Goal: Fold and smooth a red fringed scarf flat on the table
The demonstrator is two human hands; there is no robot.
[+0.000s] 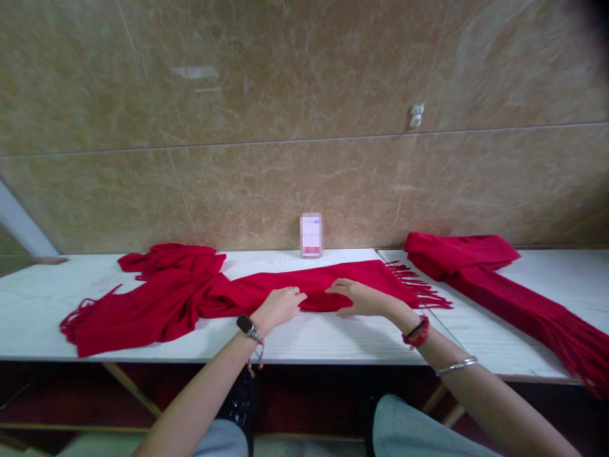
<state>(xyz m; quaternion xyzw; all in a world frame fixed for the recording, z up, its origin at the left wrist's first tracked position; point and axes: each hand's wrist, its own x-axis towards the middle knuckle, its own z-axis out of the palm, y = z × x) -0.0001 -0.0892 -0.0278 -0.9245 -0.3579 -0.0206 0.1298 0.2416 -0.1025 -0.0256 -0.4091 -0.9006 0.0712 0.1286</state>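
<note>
The red scarf (304, 278) lies along the white desk (323, 343) in front of the person, its flat stretch ending in a fringe on the right and running left into a crumpled heap of red cloth (152, 317). The left hand (278, 310) rests on the near edge of the flat stretch, its fingertips against the cloth; whether they pinch it I cannot tell. The right hand (364, 298) is released, thumb and fingers spread apart over the same stretch. The cloth looks light, soft and limp, likely to ruck up if pushed and in no danger of breaking; a hold on the long edges or the corners by the fringe would probably keep it flatter than one on the loose strands. The left palm is hidden, and the right hand covers part of the scarf. Within the heap the folds hide whether it is all one piece. The screen of the upright phone (311, 235) by the wall (238, 190) is blurred out, and the other red scarf (504, 295) on the right is cut off at the picture's edge.
</note>
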